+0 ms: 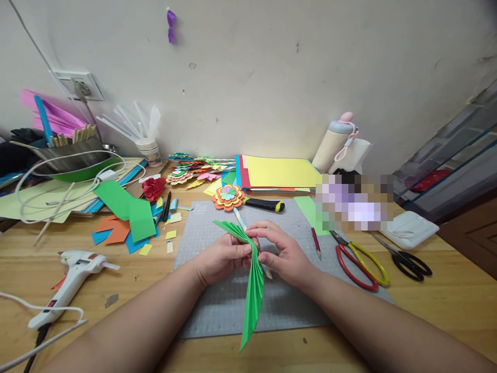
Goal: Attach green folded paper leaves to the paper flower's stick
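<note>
Both hands meet over the grey cutting mat (209, 316) around a pleated green paper (254, 290), folded like a fan and bent at its middle. My left hand (223, 256) pinches it near the bend, thumb on top. My right hand (285, 254) has its thumb and fingers closed at the other side of the bend. One pleated end points up and left; the longer end hangs toward the mat's front edge. Just beyond, a layered paper flower (228, 197) in orange, yellow and red lies with its pale stick (239, 218) running toward the hands.
A white glue gun (72, 282) with its cord lies left. Green paper pieces (126, 204) and scraps lie behind it. A black-yellow cutter (266, 204) rests at the mat's back. Right are a pencil (316, 242), red-yellow scissors (359, 264) and black scissors (409, 263). Coloured sheets (283, 171) stack behind.
</note>
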A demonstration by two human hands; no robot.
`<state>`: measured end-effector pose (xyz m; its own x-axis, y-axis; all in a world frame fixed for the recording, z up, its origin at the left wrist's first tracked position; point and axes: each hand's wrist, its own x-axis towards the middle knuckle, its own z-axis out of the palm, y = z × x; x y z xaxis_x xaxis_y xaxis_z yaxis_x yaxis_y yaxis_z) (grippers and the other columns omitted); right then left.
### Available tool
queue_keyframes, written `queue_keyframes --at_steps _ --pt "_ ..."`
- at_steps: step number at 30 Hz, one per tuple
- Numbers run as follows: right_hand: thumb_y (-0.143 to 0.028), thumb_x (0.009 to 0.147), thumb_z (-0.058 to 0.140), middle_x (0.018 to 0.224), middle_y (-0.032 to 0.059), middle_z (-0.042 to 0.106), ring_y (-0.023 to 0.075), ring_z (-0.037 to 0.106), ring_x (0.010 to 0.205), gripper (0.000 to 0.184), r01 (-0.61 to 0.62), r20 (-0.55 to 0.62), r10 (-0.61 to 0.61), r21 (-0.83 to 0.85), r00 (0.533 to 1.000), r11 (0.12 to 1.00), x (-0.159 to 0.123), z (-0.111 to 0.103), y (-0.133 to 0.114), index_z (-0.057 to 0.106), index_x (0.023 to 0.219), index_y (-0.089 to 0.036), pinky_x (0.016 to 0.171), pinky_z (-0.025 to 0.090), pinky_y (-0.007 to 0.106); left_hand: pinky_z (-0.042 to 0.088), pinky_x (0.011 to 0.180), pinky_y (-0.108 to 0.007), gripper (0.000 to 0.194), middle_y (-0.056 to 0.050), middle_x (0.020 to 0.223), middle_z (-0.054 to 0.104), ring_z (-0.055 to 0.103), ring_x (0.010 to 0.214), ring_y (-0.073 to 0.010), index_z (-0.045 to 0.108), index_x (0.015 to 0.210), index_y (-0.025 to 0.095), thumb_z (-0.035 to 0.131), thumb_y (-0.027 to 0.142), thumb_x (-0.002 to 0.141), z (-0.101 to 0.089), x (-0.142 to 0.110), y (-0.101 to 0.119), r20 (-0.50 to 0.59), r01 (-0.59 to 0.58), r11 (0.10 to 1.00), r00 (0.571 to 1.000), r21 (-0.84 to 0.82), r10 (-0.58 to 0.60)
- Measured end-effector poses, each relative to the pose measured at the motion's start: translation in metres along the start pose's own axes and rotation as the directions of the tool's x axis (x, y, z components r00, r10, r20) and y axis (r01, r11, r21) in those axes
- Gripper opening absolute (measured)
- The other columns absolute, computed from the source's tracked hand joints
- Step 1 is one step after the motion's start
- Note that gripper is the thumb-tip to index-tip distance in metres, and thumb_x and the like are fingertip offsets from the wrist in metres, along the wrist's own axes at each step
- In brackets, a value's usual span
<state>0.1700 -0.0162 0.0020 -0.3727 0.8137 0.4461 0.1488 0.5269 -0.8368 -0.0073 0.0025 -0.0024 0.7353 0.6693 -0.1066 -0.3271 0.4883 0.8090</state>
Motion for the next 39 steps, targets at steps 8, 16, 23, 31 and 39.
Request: queue_keyframes --at_steps 8,16,23,31,39 --pt "-0.050 0.075 0.063 0.126 0.0080 0.050 0.0259 0.042 0.120 0.055 -0.038 0.074 0.031 0.091 0.997 0.995 -0.004 0.005 0.005 0.053 0.124 -0.029 0.103 0.030 0.045 0.037 0.059 -0.026 0.019 -0.002 0.064 0.050 0.050 0.061 -0.0128 0.059 0.071 0.012 0.067 0.029 0.069 0.001 0.000 0.001 0.006 0.023 0.999 1.000 -0.034 -0.023" --pt "-0.025 0.078 0.065 0.099 0.0044 0.051 0.0205 0.051 0.098 0.022 0.108 -0.054 -0.116 -0.138 0.992 0.985 -0.006 0.003 0.000 0.064 0.099 -0.028 0.088 0.041 0.038 0.038 0.058 -0.025 0.016 -0.002 0.066 0.055 0.052 0.058 -0.0119 0.059 0.075 0.012 0.064 0.023 0.064 -0.003 0.001 -0.003 -0.063 0.104 0.988 0.992 -0.111 -0.112" --pt "-0.022 0.081 0.060 0.085 0.0034 0.060 0.0187 0.056 0.083 0.008 0.056 -0.018 -0.057 -0.056 0.998 0.997 -0.006 0.005 -0.005 0.058 0.089 -0.024 0.077 0.044 0.035 0.035 0.054 -0.023 0.017 -0.002 0.063 0.054 0.050 0.056 -0.0107 0.058 0.074 0.012 0.064 0.028 0.070 -0.002 0.005 -0.004 -0.135 0.003 1.000 0.991 -0.031 -0.008" --pt "-0.037 0.076 0.066 0.075 0.0000 0.058 0.0145 0.053 0.066 0.018 -0.316 -0.041 0.404 0.553 0.914 0.771 0.000 0.014 -0.004 0.060 0.084 -0.022 0.065 0.043 0.029 0.029 0.052 -0.020 0.028 0.001 0.067 0.055 0.044 0.055 -0.0074 0.056 0.083 0.015 0.074 0.030 0.067 0.000 0.005 -0.003 -0.150 -0.166 0.984 0.973 0.063 0.174" --pt "-0.035 0.070 0.072 0.075 -0.0006 0.056 0.0105 0.050 0.065 0.022 -0.377 0.084 0.507 0.773 0.858 0.510 0.002 0.013 -0.002 0.064 0.082 -0.020 0.058 0.039 0.023 0.040 0.065 -0.026 0.023 0.000 0.074 0.062 0.058 0.067 -0.0130 0.054 0.083 0.016 0.072 0.022 0.070 0.004 0.002 -0.004 -0.119 -0.302 0.918 0.933 0.256 0.340"
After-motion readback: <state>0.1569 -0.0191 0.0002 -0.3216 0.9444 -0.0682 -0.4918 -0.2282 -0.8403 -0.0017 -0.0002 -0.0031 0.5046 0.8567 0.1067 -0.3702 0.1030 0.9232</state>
